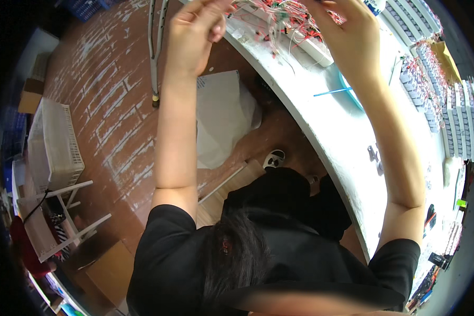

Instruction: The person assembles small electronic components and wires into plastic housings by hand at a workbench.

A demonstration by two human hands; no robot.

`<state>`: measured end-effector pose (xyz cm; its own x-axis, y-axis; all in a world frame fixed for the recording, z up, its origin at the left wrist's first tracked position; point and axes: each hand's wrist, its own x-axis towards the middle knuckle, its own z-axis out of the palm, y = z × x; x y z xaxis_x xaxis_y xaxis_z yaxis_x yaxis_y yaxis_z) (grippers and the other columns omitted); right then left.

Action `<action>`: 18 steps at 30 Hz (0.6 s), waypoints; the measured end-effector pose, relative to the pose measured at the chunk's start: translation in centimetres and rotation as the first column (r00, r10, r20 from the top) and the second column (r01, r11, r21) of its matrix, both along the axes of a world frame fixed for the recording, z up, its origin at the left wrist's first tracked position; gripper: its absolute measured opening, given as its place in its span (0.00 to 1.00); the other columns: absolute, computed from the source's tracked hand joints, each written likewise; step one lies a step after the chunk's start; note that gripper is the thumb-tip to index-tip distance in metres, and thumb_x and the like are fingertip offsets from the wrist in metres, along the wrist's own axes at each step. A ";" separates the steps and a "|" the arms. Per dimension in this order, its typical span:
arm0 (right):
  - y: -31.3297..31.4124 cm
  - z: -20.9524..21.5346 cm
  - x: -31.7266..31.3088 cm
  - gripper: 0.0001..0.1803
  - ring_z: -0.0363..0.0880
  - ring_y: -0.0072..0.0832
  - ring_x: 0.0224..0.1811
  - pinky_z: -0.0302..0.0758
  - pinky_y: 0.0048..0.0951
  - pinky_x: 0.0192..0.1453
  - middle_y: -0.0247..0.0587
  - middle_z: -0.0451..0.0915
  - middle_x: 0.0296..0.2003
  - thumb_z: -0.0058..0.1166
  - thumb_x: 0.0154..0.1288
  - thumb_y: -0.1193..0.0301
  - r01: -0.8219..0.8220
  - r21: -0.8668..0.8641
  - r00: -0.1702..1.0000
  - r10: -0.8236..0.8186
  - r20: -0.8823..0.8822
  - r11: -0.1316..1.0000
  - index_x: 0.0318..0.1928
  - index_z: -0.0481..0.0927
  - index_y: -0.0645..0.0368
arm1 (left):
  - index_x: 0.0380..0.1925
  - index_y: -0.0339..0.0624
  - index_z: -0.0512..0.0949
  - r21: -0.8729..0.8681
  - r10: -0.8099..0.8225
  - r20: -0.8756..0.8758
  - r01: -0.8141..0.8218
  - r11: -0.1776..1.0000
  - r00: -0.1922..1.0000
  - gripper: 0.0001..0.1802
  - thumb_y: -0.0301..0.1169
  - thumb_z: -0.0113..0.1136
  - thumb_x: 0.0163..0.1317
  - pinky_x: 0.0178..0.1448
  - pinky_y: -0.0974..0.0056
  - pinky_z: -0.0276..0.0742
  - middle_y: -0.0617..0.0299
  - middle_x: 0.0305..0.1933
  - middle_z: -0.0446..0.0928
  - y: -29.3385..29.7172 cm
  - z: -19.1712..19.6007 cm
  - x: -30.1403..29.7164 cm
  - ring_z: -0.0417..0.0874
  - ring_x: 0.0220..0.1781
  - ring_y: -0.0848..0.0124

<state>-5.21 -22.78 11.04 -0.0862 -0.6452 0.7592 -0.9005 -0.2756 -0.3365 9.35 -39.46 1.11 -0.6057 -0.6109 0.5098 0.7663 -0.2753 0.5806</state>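
Observation:
My left hand (193, 37) is raised at the upper edge, just past the table's near edge, its fingers bent in and closed. Whatever they pinch is too small or cut off to make out. My right hand (356, 39) is over the table, beside a tangle of red and white wires (295, 18); its fingertips run out of the picture at the top. Several wires spill over a long white strip-shaped piece (312, 48). Close to my right wrist, a thin blue stick (332, 92) rests against a light-blue round dish (347, 84).
Stacked grey-white parts (461, 124) and wire bundles (421, 87) line the white table's (347, 152) far side. On the brown floor (105, 89) to the left are a white basket (55, 142), a white stool frame (73, 221) and a cardboard piece (110, 271). A pale sheet (221, 116) lies below my left forearm.

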 end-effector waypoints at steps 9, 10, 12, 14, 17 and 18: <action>0.1 -1.4 -0.5 0.09 0.84 0.36 0.39 0.81 0.31 0.43 0.45 0.82 0.39 0.60 0.63 0.80 -0.089 0.327 0.981 0.026 0.192 0.941 0.44 0.84 0.62 | 0.47 0.35 0.82 -0.446 0.549 0.250 -0.409 0.796 0.798 0.10 0.28 0.59 0.71 0.25 0.77 0.53 0.63 0.35 0.80 0.0 2.1 2.9 0.64 0.22 0.85; 0.6 -1.1 -0.3 0.09 0.84 0.36 0.39 0.81 0.31 0.43 0.45 0.82 0.39 0.60 0.63 0.80 -0.083 0.322 0.981 0.020 0.194 0.943 0.44 0.84 0.62 | 0.48 0.34 0.81 -0.345 0.446 0.187 -0.366 0.864 0.875 0.10 0.27 0.57 0.72 0.24 0.77 0.53 0.63 0.35 0.79 0.1 1.7 3.7 0.63 0.21 0.85; 1.8 0.5 1.3 0.08 0.82 0.38 0.44 0.80 0.32 0.47 0.45 0.80 0.40 0.58 0.64 0.78 -0.067 0.278 0.984 0.018 0.177 0.958 0.43 0.84 0.62 | 0.46 0.35 0.81 -0.246 0.376 0.128 -0.338 0.908 0.918 0.09 0.29 0.59 0.71 0.23 0.76 0.53 0.63 0.32 0.79 0.6 1.5 5.3 0.62 0.20 0.87; 2.7 -0.4 0.9 0.10 0.83 0.31 0.44 0.80 0.29 0.51 0.41 0.82 0.42 0.58 0.66 0.77 -0.087 0.258 0.994 0.069 0.080 0.962 0.48 0.83 0.60 | 0.45 0.35 0.81 -0.278 0.429 0.219 -0.365 0.888 0.877 0.09 0.29 0.59 0.72 0.23 0.76 0.53 0.63 0.32 0.79 2.0 0.5 5.8 0.62 0.20 0.87; 3.7 -2.0 1.1 0.12 0.84 0.30 0.46 0.80 0.28 0.56 0.41 0.84 0.45 0.58 0.68 0.76 -0.189 0.303 0.982 0.178 0.064 0.934 0.51 0.82 0.60 | 0.44 0.37 0.80 -0.302 0.501 0.303 -0.416 0.857 0.811 0.08 0.30 0.59 0.72 0.22 0.77 0.53 0.63 0.33 0.80 3.7 -1.4 6.8 0.62 0.20 0.87; 4.0 -2.8 1.2 0.11 0.85 0.34 0.44 0.80 0.31 0.52 0.44 0.85 0.41 0.58 0.67 0.75 -0.156 0.341 0.988 0.138 0.076 0.927 0.49 0.83 0.60 | 0.44 0.37 0.80 -0.297 0.528 0.326 -0.446 0.844 0.784 0.08 0.30 0.59 0.72 0.22 0.77 0.53 0.63 0.33 0.80 4.3 -2.0 7.1 0.63 0.20 0.87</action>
